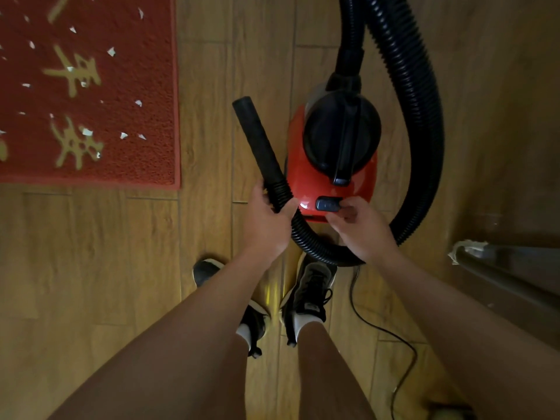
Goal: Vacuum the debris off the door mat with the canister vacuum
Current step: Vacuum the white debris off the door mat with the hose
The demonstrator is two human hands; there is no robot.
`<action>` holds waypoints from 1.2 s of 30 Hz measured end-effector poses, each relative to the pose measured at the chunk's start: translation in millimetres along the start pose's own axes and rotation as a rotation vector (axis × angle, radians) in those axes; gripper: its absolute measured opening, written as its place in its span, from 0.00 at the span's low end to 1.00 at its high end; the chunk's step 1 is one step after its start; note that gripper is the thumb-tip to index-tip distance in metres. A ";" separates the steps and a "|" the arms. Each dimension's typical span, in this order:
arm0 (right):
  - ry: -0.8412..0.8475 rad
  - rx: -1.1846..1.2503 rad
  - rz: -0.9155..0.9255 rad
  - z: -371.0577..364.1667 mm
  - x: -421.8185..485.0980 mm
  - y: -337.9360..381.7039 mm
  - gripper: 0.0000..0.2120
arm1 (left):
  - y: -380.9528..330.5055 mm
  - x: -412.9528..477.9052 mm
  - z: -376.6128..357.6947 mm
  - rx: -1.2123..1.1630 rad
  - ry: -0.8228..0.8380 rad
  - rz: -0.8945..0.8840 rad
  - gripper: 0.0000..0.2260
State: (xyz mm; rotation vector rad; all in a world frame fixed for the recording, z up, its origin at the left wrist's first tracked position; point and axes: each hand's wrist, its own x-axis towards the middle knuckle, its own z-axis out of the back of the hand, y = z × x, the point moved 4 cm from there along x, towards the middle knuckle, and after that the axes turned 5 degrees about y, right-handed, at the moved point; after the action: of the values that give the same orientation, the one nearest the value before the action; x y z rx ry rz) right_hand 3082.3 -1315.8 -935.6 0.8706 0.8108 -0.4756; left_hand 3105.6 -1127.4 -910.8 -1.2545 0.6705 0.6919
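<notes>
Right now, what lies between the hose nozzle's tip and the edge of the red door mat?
In the head view, only bare wooden floor separates the nozzle from the door mat.

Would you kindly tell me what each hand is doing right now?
Left hand: closed around the black hose near its nozzle.
Right hand: fingers on the vacuum's dark switch, holding nothing.

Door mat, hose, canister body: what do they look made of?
Door mat: red looped or coiled fibre, likely synthetic; grainy matte pile, flat edge band, gold characters.
Hose: black ribbed flexible plastic; ridges catch light along its curve.
Canister vacuum body: glossy red hard plastic, by the highlights near the switch; black dome looks like smooth plastic too.
</notes>
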 end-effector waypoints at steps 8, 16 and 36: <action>-0.206 -0.074 -0.012 -5.9 27.5 -5.8 0.18 | 10.8 9.7 -0.3 0.026 0.021 0.021 0.19; -0.315 -0.111 -0.022 -11.9 36.3 -9.9 0.17 | 8.2 16.1 -8.5 0.004 0.054 0.007 0.18; -0.357 -0.128 -0.061 -9.0 40.0 -1.7 0.18 | 12.4 22.4 4.4 -0.006 0.084 0.037 0.22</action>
State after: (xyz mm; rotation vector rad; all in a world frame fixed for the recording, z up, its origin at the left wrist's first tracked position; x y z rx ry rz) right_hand 3101.9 -1311.3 -971.3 0.6201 0.5341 -0.6056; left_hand 3110.3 -1118.8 -934.9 -1.2846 0.7631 0.6752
